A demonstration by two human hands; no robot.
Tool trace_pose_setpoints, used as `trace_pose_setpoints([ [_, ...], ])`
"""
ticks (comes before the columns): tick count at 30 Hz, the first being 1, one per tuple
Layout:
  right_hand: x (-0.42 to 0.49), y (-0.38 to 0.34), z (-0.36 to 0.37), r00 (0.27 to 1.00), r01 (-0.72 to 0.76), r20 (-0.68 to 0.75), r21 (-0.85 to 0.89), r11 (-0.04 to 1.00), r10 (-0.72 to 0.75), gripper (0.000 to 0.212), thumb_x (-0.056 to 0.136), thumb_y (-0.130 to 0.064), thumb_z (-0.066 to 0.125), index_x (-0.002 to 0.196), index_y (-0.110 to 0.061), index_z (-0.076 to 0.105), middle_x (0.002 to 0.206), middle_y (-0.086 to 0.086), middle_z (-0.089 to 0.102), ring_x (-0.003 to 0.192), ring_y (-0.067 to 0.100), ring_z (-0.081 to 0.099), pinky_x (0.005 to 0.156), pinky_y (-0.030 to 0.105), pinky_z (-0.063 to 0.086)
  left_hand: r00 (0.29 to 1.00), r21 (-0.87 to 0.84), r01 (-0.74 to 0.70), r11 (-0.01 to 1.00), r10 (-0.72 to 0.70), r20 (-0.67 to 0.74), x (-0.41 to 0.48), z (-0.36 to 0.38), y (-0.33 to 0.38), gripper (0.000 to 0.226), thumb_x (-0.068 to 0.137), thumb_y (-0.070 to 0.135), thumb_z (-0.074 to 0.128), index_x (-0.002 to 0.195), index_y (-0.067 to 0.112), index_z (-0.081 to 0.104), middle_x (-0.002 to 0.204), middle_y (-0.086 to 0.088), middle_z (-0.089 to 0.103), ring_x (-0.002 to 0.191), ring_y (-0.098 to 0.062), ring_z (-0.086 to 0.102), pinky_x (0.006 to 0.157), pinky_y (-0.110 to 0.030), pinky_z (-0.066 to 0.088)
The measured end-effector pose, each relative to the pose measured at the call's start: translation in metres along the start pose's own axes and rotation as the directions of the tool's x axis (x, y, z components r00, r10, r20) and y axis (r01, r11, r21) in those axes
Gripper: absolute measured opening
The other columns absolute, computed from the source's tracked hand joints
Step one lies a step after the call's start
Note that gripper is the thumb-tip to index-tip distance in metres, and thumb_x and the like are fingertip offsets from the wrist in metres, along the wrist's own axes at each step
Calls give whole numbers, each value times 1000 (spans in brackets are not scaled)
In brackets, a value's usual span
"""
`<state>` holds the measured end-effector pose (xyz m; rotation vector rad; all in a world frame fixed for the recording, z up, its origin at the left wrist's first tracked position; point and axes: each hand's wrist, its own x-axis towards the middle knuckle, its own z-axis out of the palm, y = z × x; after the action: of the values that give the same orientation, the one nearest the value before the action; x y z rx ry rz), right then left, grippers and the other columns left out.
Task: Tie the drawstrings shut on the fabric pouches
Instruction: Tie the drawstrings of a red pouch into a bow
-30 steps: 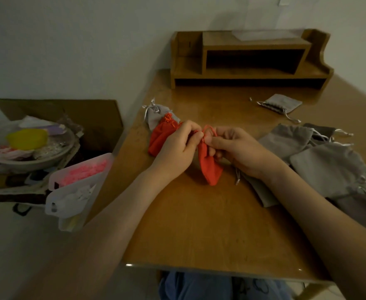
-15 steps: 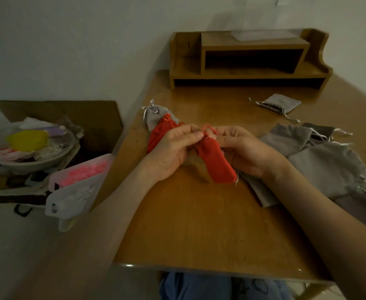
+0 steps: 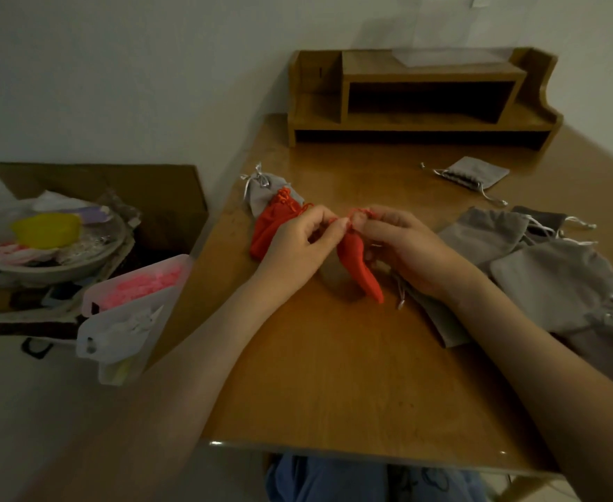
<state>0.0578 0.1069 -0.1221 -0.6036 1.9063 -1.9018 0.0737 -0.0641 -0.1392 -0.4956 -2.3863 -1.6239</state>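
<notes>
Brown wooden desk, frame centre | small red fabric pouch hung just below the fingertips | left hand and right hand each pinched its thin red drawstring at the neck | long axis slanted, bottom pointing lower right

A drawstring pouch hangs just under the fingers, over the counter. Left of the fingers lie two cinched pouches, overlapping; right of them, a heap of loose pouches; beyond them a single pouch, then a desk shelf at the counter's far edge.
</notes>
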Motion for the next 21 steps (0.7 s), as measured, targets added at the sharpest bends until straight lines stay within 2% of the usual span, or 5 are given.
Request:
trace_pose_setpoints([
  [3, 2, 2, 5, 989, 24, -146, -85, 996, -37, 26, 89, -39, 54, 89, -14, 60, 74, 2, 58, 74, 23, 55, 72, 32, 43, 999, 11, -6, 1000, 5, 35, -1, 0, 5, 25, 94, 33, 52, 70, 30, 50, 53, 19, 52, 53, 2, 46, 56, -20, 36],
  [9, 1, -5, 2, 915, 63, -396, -59, 996, -81, 26, 102, -23, 39, 88, -12, 59, 80, 2, 60, 70, 12, 53, 60, 24, 43, 1000, -15, 25, 1000, -25, -14, 0, 1, 2, 31, 87, 52, 43, 68, 28, 49, 48, 9, 42, 50, -14, 40, 55, -36, 35],
  [14, 1, -8, 1, 842, 65, -537, 0, 998, -55, 31, 96, -2, 35, 103, -10, 64, 89, 6, 64, 76, 14, 56, 62, 25, 44, 992, -216, 98, 972, -114, -61, 1, -2, 8, 33, 98, 30, 46, 67, 22, 54, 63, -2, 44, 58, -13, 39, 58, -25, 32],
  [17, 2, -7, -1, 813, 55, -579, -32, 998, -63, 32, 91, 4, 33, 92, -10, 62, 80, 3, 62, 68, 11, 54, 58, 22, 43, 974, -511, 175, 841, -225, -37, 6, -7, 13, 34, 95, 19, 49, 62, 17, 55, 76, 2, 62, 54, -5, 38, 53, -21, 29],
  [21, 4, -3, -3, 798, -14, -601, -86, 996, -41, 31, 91, 5, 32, 86, -12, 57, 74, 3, 55, 64, 10, 49, 54, 20, 40, 959, -745, 271, 610, -237, 155, 5, -12, 21, 29, 85, 27, 49, 60, 12, 48, 81, -6, 70, 46, -5, 39, 46, -18, 28],
])
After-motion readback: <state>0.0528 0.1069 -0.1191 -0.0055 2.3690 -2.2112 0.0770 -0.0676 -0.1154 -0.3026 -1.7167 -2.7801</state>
